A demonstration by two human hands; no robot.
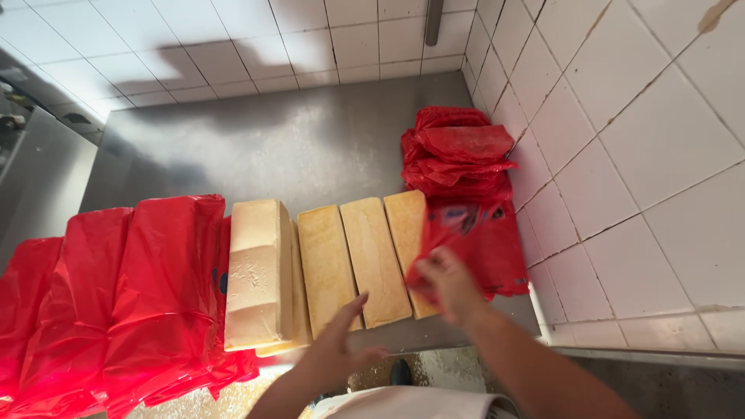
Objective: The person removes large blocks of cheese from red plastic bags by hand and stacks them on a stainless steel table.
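Several pale yellow rectangular blocks (372,256) lie side by side on a steel counter (295,140); one block (256,271) is stacked on another at the left of the row. My right hand (446,283) pinches the edge of a red plastic bag (481,240) at the right end of the row. My left hand (337,341) hovers with fingers spread at the near ends of the blocks, holding nothing. To the left, several blocks wrapped in red bags (132,295) lie in a row.
A pile of folded red bags (458,155) sits in the counter's back right corner against the white tiled wall (621,140). The counter's front edge runs just under the blocks, with floor below.
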